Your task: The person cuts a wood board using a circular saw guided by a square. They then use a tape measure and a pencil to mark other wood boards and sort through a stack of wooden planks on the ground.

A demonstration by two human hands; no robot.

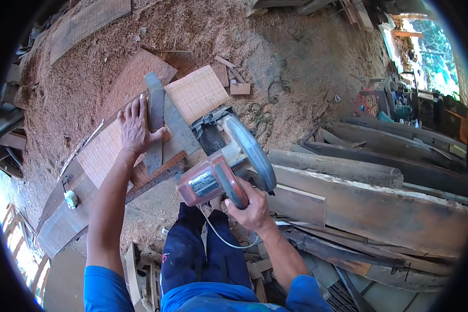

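Observation:
My right hand (pixel 252 209) is wrapped round the rear handle of a circular saw (pixel 204 182) with a red motor housing and a grey blade guard. The saw's base plate is at the right end of a pale wooden board (pixel 105 152); the blade is hidden. My left hand (pixel 134 129) lies flat on this board, fingers stretched forward. Its thumb reaches over a narrow grey strip (pixel 156 112). Beside that strip, a wider grey-blue piece (pixel 179 120) crosses the board at a slant. A pale cord (pixel 218 235) hangs from the saw.
A small white tape measure (pixel 70 199) rests on a grey plank (pixel 62 229) at the left. Wood offcuts (pixel 239 89) lie on the sawdust-covered ground (pixel 192 31). Long planks (pixel 369 200) are stacked on the right, with tools and clutter (pixel 400 106) beyond.

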